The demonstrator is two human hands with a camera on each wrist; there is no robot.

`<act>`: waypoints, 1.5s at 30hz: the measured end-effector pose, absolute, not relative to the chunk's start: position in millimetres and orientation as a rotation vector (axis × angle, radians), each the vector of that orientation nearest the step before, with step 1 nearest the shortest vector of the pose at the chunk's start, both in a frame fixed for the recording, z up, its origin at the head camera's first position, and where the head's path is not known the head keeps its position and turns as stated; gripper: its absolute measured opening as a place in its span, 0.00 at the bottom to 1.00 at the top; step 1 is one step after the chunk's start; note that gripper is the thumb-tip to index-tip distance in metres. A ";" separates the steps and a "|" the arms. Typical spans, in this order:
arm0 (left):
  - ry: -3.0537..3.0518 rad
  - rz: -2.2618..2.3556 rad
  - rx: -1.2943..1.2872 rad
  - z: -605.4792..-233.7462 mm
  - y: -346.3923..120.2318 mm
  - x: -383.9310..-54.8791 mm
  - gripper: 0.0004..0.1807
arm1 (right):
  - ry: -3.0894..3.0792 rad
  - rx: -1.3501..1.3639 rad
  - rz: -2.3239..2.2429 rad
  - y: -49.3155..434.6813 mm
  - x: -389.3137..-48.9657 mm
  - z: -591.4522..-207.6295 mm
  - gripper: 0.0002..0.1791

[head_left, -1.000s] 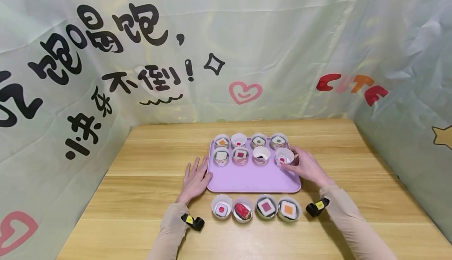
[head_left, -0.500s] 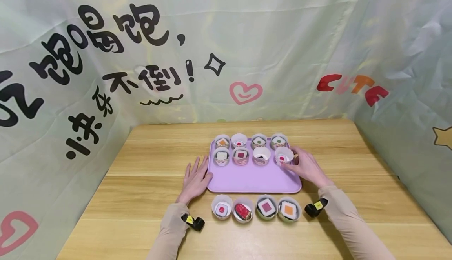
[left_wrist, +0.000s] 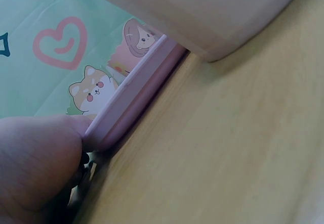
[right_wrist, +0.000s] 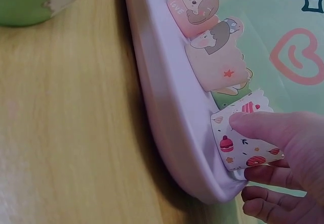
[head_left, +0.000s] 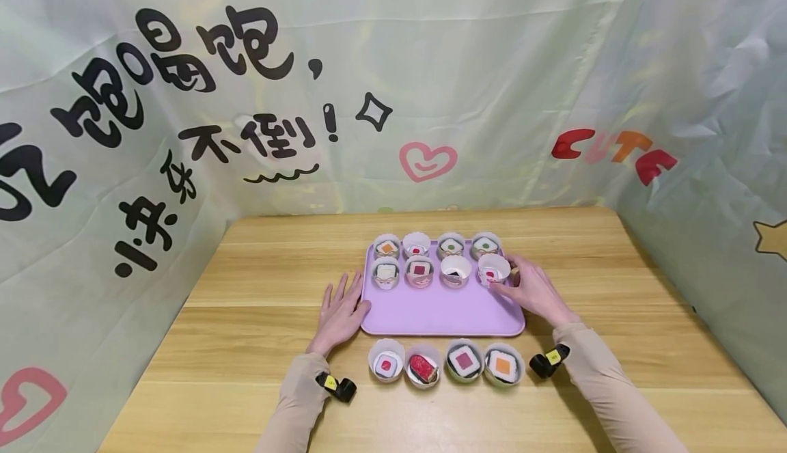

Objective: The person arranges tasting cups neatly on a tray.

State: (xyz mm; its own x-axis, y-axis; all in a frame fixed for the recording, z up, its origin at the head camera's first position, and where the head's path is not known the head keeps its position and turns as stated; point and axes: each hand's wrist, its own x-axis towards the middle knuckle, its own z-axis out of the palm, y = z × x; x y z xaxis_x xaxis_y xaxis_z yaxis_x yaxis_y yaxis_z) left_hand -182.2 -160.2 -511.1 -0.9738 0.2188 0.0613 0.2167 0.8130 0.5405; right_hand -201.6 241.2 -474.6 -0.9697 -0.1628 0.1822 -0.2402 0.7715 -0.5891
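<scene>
My right hand holds a white paper baking cup between thumb and fingers at the right end of the tray's front row of cups. Small red cakes are printed on this cup, and a piece with a red centre shows inside. Its base is at the purple tray, by the right rim. On the tray's left side, my left hand lies with fingers spread on the table, its thumb at the tray's edge. The left wrist view shows that hand against the rim.
Two rows of paper cups with sushi-like pieces fill the tray's far half, among them a cup with a dark red centre. Several more cups stand in front of the tray, one with a red piece. A printed cloth hangs behind the wooden table.
My right wrist has shifted very slightly left, and the cup in that hand has moved a touch. The left hand and the tray have stayed in place.
</scene>
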 end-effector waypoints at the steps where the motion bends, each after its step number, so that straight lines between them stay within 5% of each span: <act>1: 2.987 0.891 0.358 -511.1 -160.2 -182.1 0.34 | -2.842 0.326 0.969 241.3 -201.6 -474.8 0.36; 45: 2.980 0.885 0.345 -509.2 -159.8 -181.7 0.34 | -2.767 0.375 0.910 248.7 -180.5 -486.5 0.38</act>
State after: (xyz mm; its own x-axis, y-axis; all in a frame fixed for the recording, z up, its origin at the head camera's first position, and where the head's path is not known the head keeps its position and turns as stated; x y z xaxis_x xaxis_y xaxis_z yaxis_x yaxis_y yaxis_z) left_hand -181.7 -159.8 -509.2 -0.9756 0.2139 0.0493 0.2061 0.8154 0.5409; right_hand -180.5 248.7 -486.5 -0.9468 -0.1754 0.2699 -0.3014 0.7778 -0.5516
